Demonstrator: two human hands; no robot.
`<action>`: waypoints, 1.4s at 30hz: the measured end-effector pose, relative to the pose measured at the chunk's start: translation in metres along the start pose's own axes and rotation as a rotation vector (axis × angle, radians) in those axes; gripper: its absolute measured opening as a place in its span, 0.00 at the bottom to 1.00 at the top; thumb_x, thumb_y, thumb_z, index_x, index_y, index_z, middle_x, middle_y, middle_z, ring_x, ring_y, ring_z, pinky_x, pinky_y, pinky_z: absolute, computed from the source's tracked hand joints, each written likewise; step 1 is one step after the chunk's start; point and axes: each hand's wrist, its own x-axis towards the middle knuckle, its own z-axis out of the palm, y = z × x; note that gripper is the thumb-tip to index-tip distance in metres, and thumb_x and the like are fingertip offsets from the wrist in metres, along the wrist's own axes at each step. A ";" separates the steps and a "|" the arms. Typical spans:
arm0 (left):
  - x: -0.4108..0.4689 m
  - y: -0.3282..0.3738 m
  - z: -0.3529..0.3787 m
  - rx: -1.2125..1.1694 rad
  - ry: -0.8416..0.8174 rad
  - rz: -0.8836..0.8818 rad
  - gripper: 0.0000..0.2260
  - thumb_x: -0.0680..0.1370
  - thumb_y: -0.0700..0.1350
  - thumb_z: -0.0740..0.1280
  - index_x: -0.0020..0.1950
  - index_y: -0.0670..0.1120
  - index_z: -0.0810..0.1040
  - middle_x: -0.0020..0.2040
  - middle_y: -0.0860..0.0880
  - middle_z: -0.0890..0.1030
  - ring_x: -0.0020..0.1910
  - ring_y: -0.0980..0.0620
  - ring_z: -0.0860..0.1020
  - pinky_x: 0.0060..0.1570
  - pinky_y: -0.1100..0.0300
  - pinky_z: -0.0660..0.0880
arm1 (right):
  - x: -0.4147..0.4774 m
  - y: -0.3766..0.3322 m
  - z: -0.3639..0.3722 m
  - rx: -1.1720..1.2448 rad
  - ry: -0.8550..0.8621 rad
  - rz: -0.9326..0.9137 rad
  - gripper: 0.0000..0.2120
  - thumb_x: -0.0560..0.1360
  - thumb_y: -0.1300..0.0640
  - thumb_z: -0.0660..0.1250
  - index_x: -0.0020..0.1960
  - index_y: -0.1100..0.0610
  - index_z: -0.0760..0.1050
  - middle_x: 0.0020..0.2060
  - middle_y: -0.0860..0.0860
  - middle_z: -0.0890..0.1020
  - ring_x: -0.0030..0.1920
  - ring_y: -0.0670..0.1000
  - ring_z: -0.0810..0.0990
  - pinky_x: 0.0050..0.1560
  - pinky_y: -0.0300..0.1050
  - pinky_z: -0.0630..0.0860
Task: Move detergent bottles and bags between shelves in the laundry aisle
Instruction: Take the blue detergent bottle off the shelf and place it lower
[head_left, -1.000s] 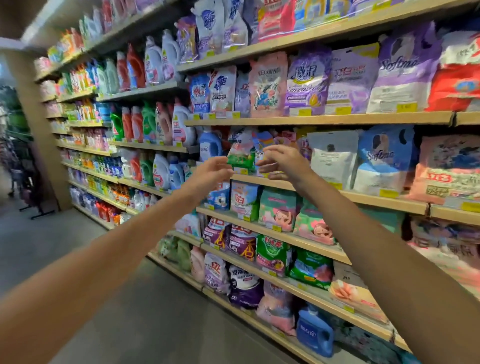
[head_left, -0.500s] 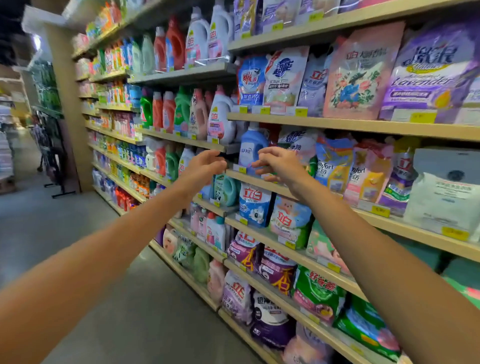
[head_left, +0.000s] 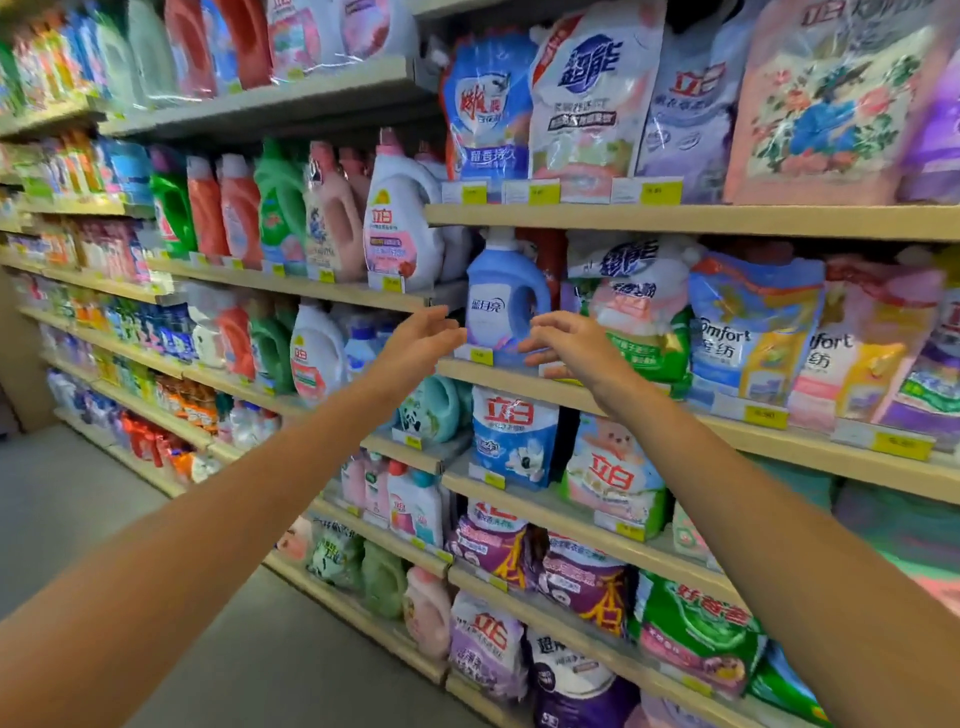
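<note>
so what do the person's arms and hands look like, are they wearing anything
Both arms are bare, with no sleeve in view on the left forearm or the right forearm. The left grip and right grip are bare hands: no gloves, and no watch, bracelet or ring that I can see.

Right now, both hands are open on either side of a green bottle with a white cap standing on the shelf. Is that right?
Not quite: the bottle is blue, not green. The head view shows the left hand and the right hand open on either side of it, and it has a white cap and stands on the shelf.
</note>
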 end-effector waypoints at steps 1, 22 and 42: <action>0.017 -0.009 0.001 -0.002 -0.016 0.002 0.23 0.80 0.45 0.63 0.74 0.45 0.64 0.70 0.48 0.72 0.61 0.52 0.73 0.57 0.55 0.68 | 0.013 0.008 0.001 0.002 0.020 0.011 0.13 0.79 0.57 0.61 0.63 0.58 0.72 0.47 0.54 0.82 0.46 0.52 0.80 0.50 0.49 0.76; 0.331 -0.157 0.031 -0.096 -0.083 0.132 0.36 0.76 0.51 0.69 0.77 0.43 0.55 0.76 0.46 0.63 0.75 0.49 0.63 0.72 0.47 0.64 | 0.295 0.127 0.011 -0.127 0.531 -0.071 0.14 0.75 0.54 0.66 0.58 0.58 0.72 0.57 0.60 0.77 0.56 0.57 0.77 0.57 0.50 0.74; 0.412 -0.189 0.050 -0.434 -0.297 0.066 0.24 0.73 0.47 0.72 0.66 0.48 0.68 0.57 0.51 0.80 0.54 0.55 0.80 0.59 0.53 0.77 | 0.336 0.138 0.022 0.118 0.656 -0.156 0.07 0.75 0.50 0.69 0.51 0.50 0.76 0.44 0.47 0.83 0.46 0.44 0.81 0.48 0.38 0.76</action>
